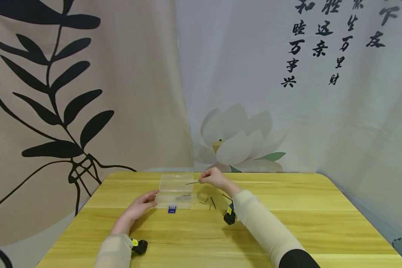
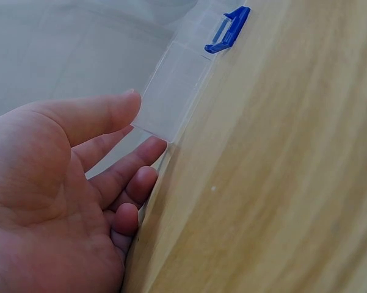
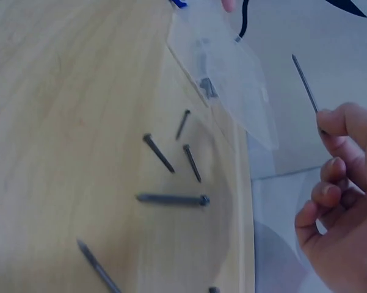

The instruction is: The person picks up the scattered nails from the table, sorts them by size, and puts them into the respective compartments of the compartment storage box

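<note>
The right hand (image 1: pixel 211 178) pinches a nail (image 1: pixel 191 183) over the clear box (image 1: pixel 175 191); the left hand (image 1: pixel 141 207), fingers relaxed, touches the box's left end. Loose nails (image 1: pixel 211 203) lie right of it on the table (image 1: pixel 288 223).

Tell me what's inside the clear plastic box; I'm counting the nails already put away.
Inside the clear box a few dark nails show through the plastic, blurred, so no exact count. The right hand pinches another nail above it.

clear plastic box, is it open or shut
Open: the clear plastic box has its lid swung back, blue latch undone, a few nails inside.
</note>
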